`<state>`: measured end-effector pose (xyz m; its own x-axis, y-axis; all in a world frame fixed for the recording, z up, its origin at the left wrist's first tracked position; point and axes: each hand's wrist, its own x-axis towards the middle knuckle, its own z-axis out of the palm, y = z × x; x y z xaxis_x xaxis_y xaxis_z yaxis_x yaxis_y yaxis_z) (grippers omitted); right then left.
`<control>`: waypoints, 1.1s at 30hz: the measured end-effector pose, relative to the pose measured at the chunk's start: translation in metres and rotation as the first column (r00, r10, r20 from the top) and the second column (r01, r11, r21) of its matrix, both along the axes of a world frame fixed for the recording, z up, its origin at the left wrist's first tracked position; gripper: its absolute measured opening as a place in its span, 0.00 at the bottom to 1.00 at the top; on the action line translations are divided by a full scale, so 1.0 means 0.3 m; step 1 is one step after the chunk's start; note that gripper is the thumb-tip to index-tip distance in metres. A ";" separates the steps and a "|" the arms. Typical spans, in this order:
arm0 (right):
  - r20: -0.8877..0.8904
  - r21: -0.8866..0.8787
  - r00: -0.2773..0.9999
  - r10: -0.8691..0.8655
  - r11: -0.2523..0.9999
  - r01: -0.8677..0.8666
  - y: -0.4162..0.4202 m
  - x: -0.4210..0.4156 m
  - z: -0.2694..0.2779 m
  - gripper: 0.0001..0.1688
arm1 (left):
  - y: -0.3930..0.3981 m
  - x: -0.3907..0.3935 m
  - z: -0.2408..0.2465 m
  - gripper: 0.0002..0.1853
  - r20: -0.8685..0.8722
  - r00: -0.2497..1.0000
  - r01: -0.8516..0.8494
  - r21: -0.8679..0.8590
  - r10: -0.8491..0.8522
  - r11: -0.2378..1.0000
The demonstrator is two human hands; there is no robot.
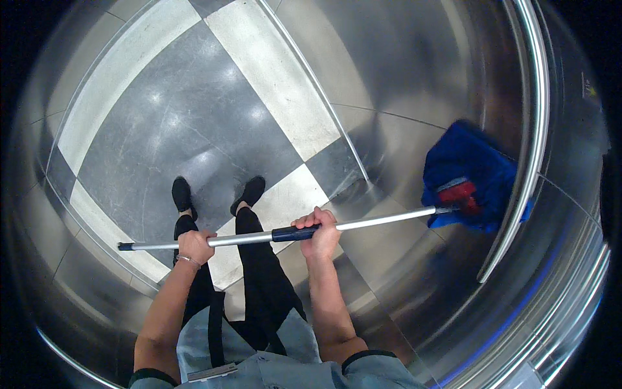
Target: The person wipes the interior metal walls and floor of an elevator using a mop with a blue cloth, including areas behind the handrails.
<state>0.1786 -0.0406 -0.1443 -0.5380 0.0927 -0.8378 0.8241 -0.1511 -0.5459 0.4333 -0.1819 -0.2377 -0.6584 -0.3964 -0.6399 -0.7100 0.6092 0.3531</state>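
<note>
My left hand (195, 247) is closed around the silver pole (384, 219) near its left end, which has a black cap. Farther right, my right hand (321, 237) grips the pole at its dark joint collar (286, 234). The pole lies crosswise in front of my legs. At its right end is a red tool head (457, 195), partly covered by a blue cloth (469, 150). The cloth appears to lie against the shiny metal wall, and the handrail passes in front of its right edge.
Brushed metal panels (408, 58) surround a small, elevator-like space. A round metal handrail (538, 97) runs along the right wall. The floor (194, 112) has grey and white tiles. My black shoes (182, 194) stand on it.
</note>
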 end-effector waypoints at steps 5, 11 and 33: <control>-0.089 0.098 0.996 0.010 0.995 -0.002 0.033 0.039 -0.122 0.10 | 0.048 0.023 -0.100 0.16 0.088 0.996 0.019 0.050 -0.023 0.999; 0.303 0.187 0.952 -0.038 0.982 -0.021 0.065 0.072 -0.495 0.05 | 0.060 0.045 -0.033 0.10 0.478 0.878 -0.020 0.076 -0.019 0.997; -0.078 0.216 0.996 0.048 0.976 -0.030 0.156 0.058 -0.187 0.06 | 0.136 -0.036 -0.149 0.10 0.270 0.960 -0.002 0.260 -0.071 0.966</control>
